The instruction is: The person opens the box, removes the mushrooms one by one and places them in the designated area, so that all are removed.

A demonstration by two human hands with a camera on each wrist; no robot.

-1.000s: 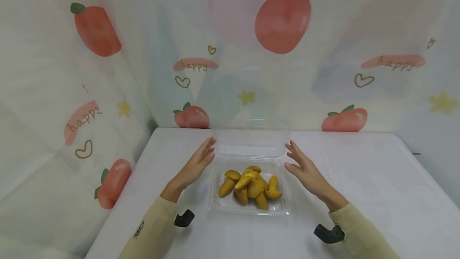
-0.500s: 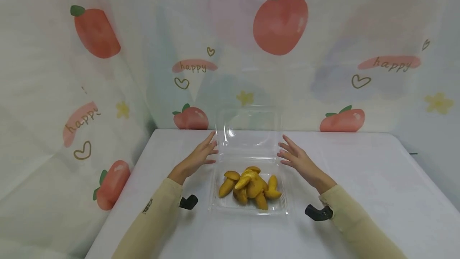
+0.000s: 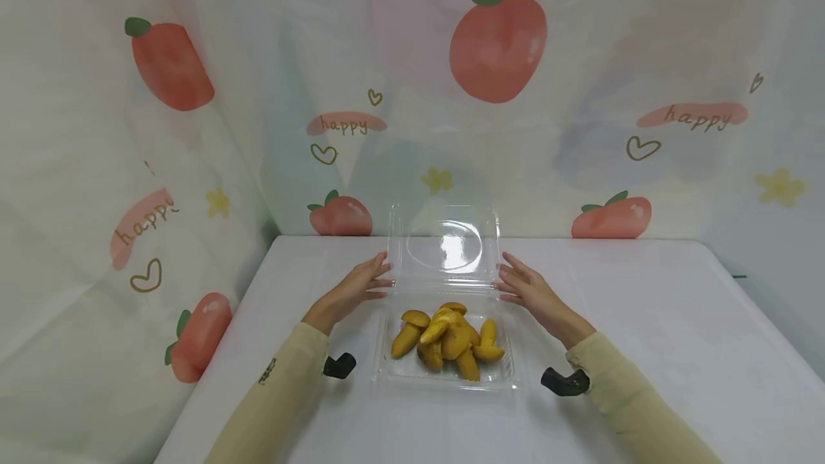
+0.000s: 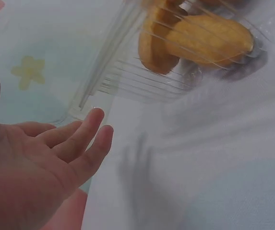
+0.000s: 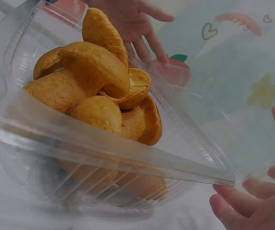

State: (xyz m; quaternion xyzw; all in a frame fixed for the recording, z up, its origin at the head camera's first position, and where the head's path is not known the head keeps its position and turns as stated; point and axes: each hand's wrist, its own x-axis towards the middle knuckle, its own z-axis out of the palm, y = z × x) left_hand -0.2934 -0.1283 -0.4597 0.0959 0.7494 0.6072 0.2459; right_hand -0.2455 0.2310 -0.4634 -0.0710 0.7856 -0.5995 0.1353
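A clear plastic clamshell box (image 3: pixel 445 387) stands on the table, its hinged lid (image 3: pixel 422 238) raised at the back. Inside lie several yellow-brown mushrooms (image 3: pixel 456 339), heaped in the middle. On the lid's left side is my left hand (image 3: pixel 351 291), fingers extended towards its lower corner; in the left wrist view this hand (image 4: pixel 36 167) has loosely spread fingers. My right hand (image 3: pixel 535 297) is at the opposite side, fingertips at the lid's edge. In the right wrist view, relaxed right fingers (image 5: pixel 238 203) meet the corner of the box's rim near the hinge. Neither hand grips anything.
A white-covered table (image 3: pixel 644 321) extends on both sides of the box. Behind and to the left hangs a fruit-printed cloth backdrop (image 3: pixel 412 56). Black curved pieces (image 3: pixel 339 365) protrude near both sleeve cuffs.
The lid has swung up from lying farther back and now stands more upright. Both hands have moved inward to its sides. The mushrooms stay put in the box.
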